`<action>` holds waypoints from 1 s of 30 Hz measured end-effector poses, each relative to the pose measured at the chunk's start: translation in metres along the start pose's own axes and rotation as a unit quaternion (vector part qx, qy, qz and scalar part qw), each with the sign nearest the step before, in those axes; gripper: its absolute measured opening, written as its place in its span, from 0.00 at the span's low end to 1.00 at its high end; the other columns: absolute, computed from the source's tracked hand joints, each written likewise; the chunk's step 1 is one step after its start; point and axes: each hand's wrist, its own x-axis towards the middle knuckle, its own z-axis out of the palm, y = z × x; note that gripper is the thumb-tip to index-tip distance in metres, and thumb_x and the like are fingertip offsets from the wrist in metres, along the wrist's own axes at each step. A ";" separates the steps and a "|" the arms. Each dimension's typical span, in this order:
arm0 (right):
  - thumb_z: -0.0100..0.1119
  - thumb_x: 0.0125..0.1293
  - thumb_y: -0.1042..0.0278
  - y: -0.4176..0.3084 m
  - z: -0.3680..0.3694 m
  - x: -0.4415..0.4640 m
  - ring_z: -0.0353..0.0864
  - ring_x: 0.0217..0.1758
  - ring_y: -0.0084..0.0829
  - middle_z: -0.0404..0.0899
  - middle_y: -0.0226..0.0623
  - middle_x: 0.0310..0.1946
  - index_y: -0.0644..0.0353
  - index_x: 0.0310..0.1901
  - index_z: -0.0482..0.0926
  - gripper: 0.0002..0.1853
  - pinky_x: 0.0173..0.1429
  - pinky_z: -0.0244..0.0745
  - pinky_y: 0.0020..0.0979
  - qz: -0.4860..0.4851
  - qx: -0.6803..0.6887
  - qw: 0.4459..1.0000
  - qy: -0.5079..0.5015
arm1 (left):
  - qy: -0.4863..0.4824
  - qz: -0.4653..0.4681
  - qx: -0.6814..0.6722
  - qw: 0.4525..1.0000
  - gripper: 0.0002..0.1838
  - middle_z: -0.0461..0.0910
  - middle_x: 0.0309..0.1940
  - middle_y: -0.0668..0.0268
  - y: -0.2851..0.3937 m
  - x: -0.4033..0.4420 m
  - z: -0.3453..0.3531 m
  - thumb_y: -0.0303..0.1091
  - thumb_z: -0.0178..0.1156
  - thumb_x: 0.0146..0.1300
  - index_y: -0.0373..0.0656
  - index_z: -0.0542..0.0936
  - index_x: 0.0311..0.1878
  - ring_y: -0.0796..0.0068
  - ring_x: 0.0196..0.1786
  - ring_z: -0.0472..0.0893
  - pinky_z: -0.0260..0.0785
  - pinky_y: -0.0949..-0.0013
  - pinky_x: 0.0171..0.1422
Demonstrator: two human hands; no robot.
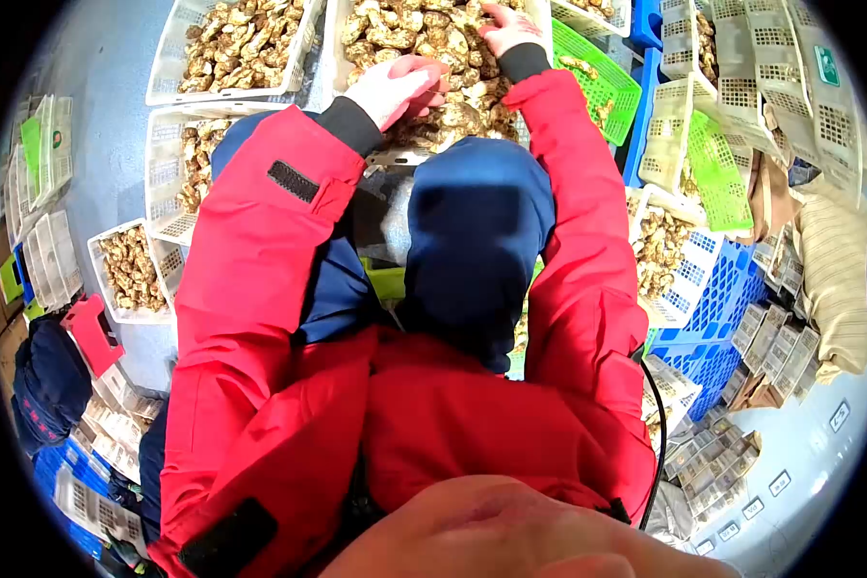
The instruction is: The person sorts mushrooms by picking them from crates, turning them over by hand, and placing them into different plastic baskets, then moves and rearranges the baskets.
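A white plastic crate point(334, 43) right in front of me is heaped with brown-and-cream mushrooms point(457, 120). My left hand point(400, 89) is over the near left part of the heap, its fingers curled and close together. Whatever lies under those fingers is hidden. Farther off, at the crate's right side, my right hand point(510, 31) rests on the mushrooms with its fingers apart. Nothing shows in its grasp. Red sleeves with black cuffs cover both arms.
More mushrooms fill a white crate point(154, 77) at upper left and a smaller one point(101, 260) below it. A green basket point(621, 87) stands right of my right forearm. Blue pallets point(712, 337) and stacked crates point(833, 125) are farther right. My knee point(481, 222) is near the crate.
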 end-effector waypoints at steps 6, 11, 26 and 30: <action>0.54 0.53 0.78 0.049 0.004 -0.052 0.71 0.49 0.32 0.67 0.44 0.52 0.60 0.59 0.56 0.30 0.48 0.68 0.33 0.029 0.772 0.634 -0.038 | -0.015 -0.012 -0.007 1.000 0.23 0.74 0.42 0.65 0.001 -0.005 0.009 0.45 0.50 0.60 0.39 0.66 0.53 0.76 0.41 0.75 0.68 0.74 0.44; 0.54 0.57 0.75 0.003 -0.031 -0.076 0.72 0.47 0.38 0.68 0.48 0.47 0.69 0.57 0.54 0.28 0.50 0.70 0.35 -0.054 0.762 0.640 -0.083 | -0.006 -0.030 0.016 0.999 0.20 0.74 0.39 0.66 -0.010 -0.003 0.008 0.44 0.50 0.60 0.40 0.68 0.50 0.78 0.36 0.75 0.68 0.75 0.39; 0.45 0.62 0.71 -0.028 -0.038 -0.084 0.72 0.45 0.33 0.72 0.45 0.44 0.69 0.55 0.60 0.21 0.49 0.67 0.30 -0.051 0.660 0.744 -0.091 | 0.018 0.042 0.056 0.997 0.30 0.72 0.44 0.61 -0.016 0.012 0.022 0.41 0.57 0.55 0.35 0.62 0.57 0.73 0.50 0.71 0.63 0.76 0.53; 0.46 0.63 0.58 -0.068 -0.043 -0.087 0.73 0.47 0.30 0.72 0.42 0.46 0.67 0.55 0.62 0.24 0.49 0.68 0.27 -0.007 0.481 0.868 -0.122 | 0.044 0.000 -0.047 0.998 0.30 0.71 0.45 0.65 0.006 0.000 0.023 0.43 0.60 0.52 0.39 0.63 0.55 0.77 0.48 0.70 0.66 0.71 0.50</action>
